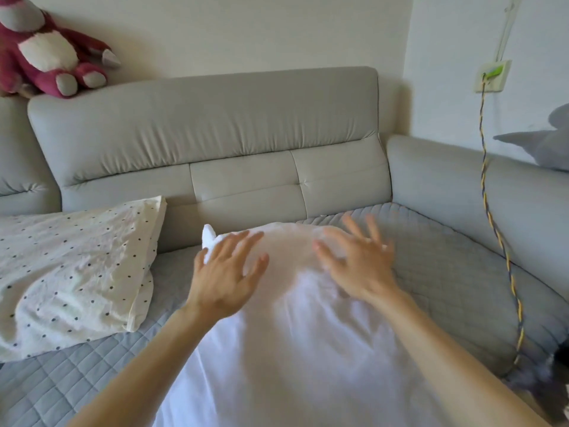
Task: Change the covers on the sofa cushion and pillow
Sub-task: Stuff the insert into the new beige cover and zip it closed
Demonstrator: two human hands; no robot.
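Observation:
A plain white pillow (pixel 295 334) lies lengthwise on the quilted grey sofa seat cover (pixel 446 272), running from the bottom edge toward the backrest. My left hand (pixel 228 275) lies flat on its far left part, fingers spread, near a small upturned corner. My right hand (pixel 360 263) is spread over its far right part, slightly blurred. Neither hand grips anything. A cream pillow with dark dots (pixel 70 272) rests on the seat at the left, apart from both hands.
The grey sofa backrest (pixel 209 131) stands behind, an armrest (pixel 462 192) at the right. A braided yellow-blue cable (pixel 498 241) hangs from a wall socket (pixel 492 76) across the armrest. A pink plush toy (pixel 46 50) sits top left; a grey cushion (pixel 548 143) at right.

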